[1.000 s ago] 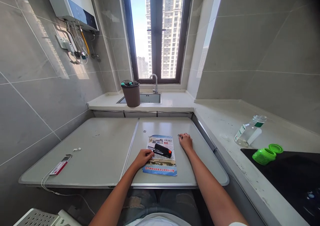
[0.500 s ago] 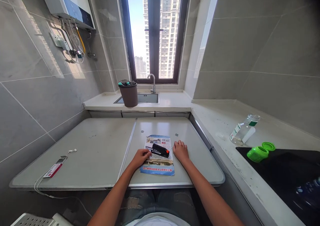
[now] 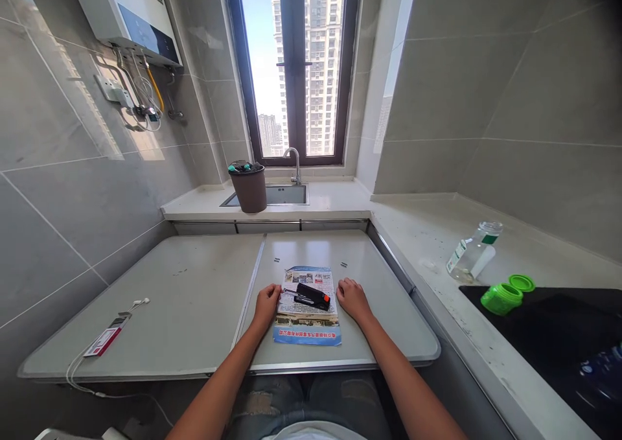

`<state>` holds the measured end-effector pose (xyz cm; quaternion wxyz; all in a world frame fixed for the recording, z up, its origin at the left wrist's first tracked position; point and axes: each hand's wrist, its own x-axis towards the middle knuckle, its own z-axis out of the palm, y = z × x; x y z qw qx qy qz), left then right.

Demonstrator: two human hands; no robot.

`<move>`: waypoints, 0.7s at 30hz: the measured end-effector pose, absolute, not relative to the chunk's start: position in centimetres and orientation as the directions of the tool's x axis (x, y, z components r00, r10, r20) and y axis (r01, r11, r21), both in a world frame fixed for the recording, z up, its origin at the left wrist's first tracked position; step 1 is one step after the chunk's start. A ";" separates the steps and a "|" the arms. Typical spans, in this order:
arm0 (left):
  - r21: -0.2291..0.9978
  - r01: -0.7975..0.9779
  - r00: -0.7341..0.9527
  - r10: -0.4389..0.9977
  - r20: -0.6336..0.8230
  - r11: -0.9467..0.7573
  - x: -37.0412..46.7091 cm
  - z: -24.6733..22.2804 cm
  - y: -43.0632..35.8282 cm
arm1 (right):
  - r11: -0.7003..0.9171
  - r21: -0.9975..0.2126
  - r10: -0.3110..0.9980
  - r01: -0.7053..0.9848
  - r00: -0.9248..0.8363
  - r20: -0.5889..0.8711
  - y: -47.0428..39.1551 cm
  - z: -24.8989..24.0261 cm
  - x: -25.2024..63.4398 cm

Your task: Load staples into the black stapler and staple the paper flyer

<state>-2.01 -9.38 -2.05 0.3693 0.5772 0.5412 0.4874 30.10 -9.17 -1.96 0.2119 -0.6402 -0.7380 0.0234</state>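
Note:
A colour-printed leaflet [image 3: 307,310] lies flat on the grey folding table [image 3: 194,297] in front of me. On the leaflet rests a black stapler [image 3: 313,295] with an orange tip. My left hand [image 3: 267,302] touches the leaflet's left edge, fingers curled. My right hand [image 3: 352,297] rests on the table at the leaflet's right edge, fingers bent and holding nothing. Two small groups of loose staples [image 3: 344,264] lie on the table beyond the leaflet.
A red card with white earphones [image 3: 104,339] lies at the table's left. On the counter stand a brown bin [image 3: 248,187] by the sink [image 3: 286,194], a clear bottle [image 3: 471,253] and a green jar with lid [image 3: 503,296] on a black cooktop [image 3: 568,349].
My right hand drew back from the staples at the far right to the leaflet's right edge. My left hand slid from the lower left of the leaflet to its left edge.

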 end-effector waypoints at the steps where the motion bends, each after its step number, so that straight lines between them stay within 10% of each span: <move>1: 0.953 0.271 -0.080 0.983 0.164 -0.137 -2.2 -2.0 -8.9 | 0.181 -0.311 0.955 0.933 -0.091 0.283 -9.1 -2.0 30.2; 7: 0.609 0.748 0.035 0.931 0.364 -0.266 -3.0 -0.9 -4.1 | 0.196 -0.328 0.949 0.924 -0.095 0.301 -9.0 -2.4 30.4; 21: 0.429 0.852 0.182 0.938 0.296 -0.301 -2.9 -2.1 1.1 | 0.222 -0.347 0.936 0.911 -0.100 0.338 -9.3 -2.0 30.5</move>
